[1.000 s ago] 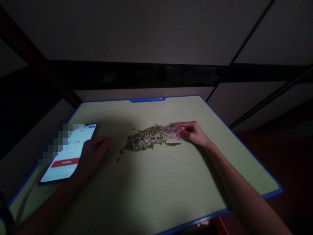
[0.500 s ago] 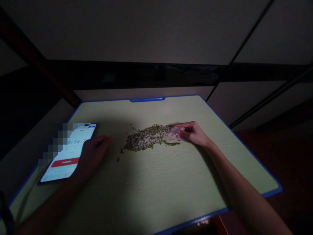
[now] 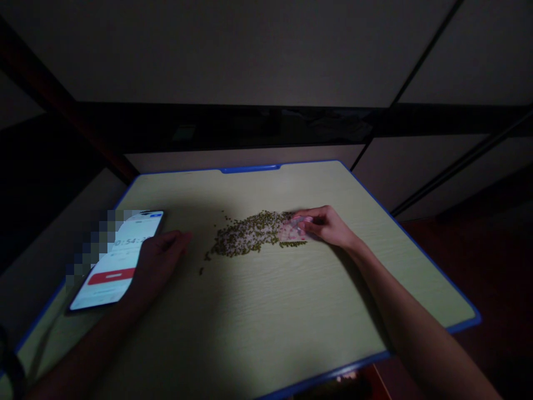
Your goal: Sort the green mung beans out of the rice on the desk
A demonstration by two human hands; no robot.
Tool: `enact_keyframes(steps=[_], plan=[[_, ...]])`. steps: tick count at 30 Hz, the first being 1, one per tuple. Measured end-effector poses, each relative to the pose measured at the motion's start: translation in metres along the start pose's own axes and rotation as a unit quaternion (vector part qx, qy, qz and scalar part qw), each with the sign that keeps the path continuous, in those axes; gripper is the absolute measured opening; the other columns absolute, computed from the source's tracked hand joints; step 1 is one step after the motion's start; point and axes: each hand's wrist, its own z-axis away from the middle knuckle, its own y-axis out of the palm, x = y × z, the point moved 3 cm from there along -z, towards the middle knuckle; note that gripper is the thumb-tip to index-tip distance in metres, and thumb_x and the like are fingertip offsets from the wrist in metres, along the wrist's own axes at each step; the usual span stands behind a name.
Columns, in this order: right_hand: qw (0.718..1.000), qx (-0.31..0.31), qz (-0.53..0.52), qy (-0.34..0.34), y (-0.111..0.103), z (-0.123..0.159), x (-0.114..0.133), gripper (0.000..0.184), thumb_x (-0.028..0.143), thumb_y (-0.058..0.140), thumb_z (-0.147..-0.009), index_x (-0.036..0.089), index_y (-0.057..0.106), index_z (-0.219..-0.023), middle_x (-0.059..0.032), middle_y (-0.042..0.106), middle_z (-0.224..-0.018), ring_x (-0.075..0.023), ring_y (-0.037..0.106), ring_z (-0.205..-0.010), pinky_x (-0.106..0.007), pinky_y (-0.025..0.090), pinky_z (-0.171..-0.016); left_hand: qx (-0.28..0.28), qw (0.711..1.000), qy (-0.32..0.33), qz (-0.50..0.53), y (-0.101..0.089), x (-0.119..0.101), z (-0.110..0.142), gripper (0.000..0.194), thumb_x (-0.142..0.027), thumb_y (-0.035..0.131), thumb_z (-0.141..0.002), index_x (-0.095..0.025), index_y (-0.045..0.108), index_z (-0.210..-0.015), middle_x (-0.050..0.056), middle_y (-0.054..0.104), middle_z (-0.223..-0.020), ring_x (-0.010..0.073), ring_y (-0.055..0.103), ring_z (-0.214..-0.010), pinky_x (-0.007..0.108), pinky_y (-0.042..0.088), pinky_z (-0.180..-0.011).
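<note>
A low heap of small green beans (image 3: 237,240), mixed with pale grains that look like rice, is spread over the middle of the table. At its right end my right hand (image 3: 327,225) is closed, thumb against fingers, on a clear plastic piece with pinkish marks (image 3: 287,229), perhaps a small bag. The plastic lies over part of the heap, and a short row of beans shows just below it. My left hand (image 3: 164,255) rests beside the heap's left side, fingers curled together, with nothing visible in them. Its wrist overlaps a lit phone.
The phone (image 3: 120,255) shows a timer and a red button at the table's left. A pale wood-grain table (image 3: 250,316) with blue edging carries everything. Panelled cabinet fronts (image 3: 233,50) stand behind it. A few stray beans (image 3: 201,271) lie left of the heap.
My right hand and the plastic have shifted very slightly left. My left hand stays in place by the phone.
</note>
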Motion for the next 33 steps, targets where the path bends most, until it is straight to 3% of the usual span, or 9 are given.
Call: enact_keyframes(steps=[9,17,33], plan=[[1.000,0.026,0.010,0.005,0.0026,0.0009,0.0030,0.032,0.027,0.059,-0.068,0.011,0.073,-0.091,-0.0019,0.059,-0.057,-0.0086,0.037,-0.047,-0.023,0.029,-0.045,0.003,1.000,-0.011,-0.010,0.0001,-0.0041,-0.0005,0.031,-0.046,0.047,-0.067,-0.019,0.049,-0.052,-0.005,0.042,-0.046,0.0118,0.039,-0.050,0.024,0.029,-0.052],[1.000,0.010,-0.004,0.018,0.0055,0.0012,0.0031,0.030,0.027,0.059,-0.067,0.011,0.074,-0.088,-0.0019,0.058,-0.056,-0.0083,0.036,-0.047,-0.023,0.029,-0.044,0.005,1.000,-0.018,0.002,0.0003,-0.0029,0.0018,0.033,-0.048,0.047,-0.068,-0.019,0.049,-0.052,-0.005,0.043,-0.046,0.0114,0.038,-0.049,0.024,0.030,-0.052],[1.000,-0.001,0.011,0.019,-0.0007,0.0015,0.0025,0.030,0.028,0.059,-0.068,0.011,0.074,-0.088,-0.0038,0.062,-0.056,-0.0104,0.045,-0.047,-0.023,0.032,-0.044,0.007,1.000,-0.006,0.001,0.0007,-0.0029,0.0003,0.033,-0.048,0.047,-0.067,-0.019,0.047,-0.050,-0.005,0.042,-0.045,0.0111,0.038,-0.049,0.025,0.030,-0.052]])
